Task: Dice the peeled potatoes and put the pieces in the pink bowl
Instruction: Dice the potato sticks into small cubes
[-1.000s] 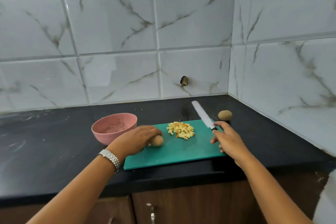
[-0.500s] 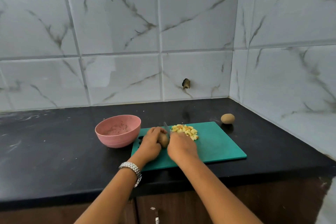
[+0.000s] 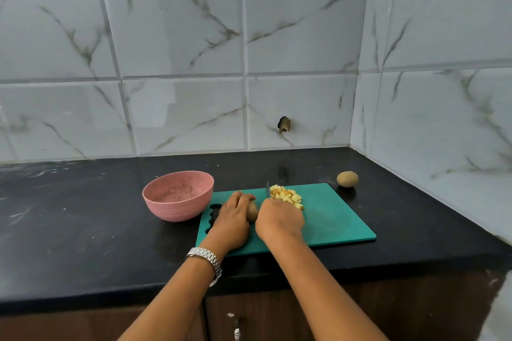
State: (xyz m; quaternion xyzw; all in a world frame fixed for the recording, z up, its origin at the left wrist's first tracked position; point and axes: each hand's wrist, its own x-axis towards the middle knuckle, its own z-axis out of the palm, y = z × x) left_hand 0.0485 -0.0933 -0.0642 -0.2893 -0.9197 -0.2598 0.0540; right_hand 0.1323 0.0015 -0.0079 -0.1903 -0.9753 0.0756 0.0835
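Note:
On the teal cutting board [image 3: 338, 219] my left hand [image 3: 231, 220] holds a brown potato [image 3: 252, 212] down. My right hand [image 3: 278, 220] grips the knife; only the blade tip [image 3: 267, 189] shows above the hand, just right of the potato. A pile of diced potato pieces [image 3: 286, 195] lies on the board behind my right hand. The pink bowl [image 3: 178, 195] stands on the counter left of the board, with only smears inside. Another whole potato [image 3: 347, 179] rests on the counter past the board's far right corner.
The black counter [image 3: 83, 224] meets tiled walls at the back and on the right. Cabinet doors with a handle [image 3: 237, 333] sit below the counter's front edge.
My right hand swung the knife in from the board's right side to the potato under my left hand. Both hands have stayed together there for the last half second.

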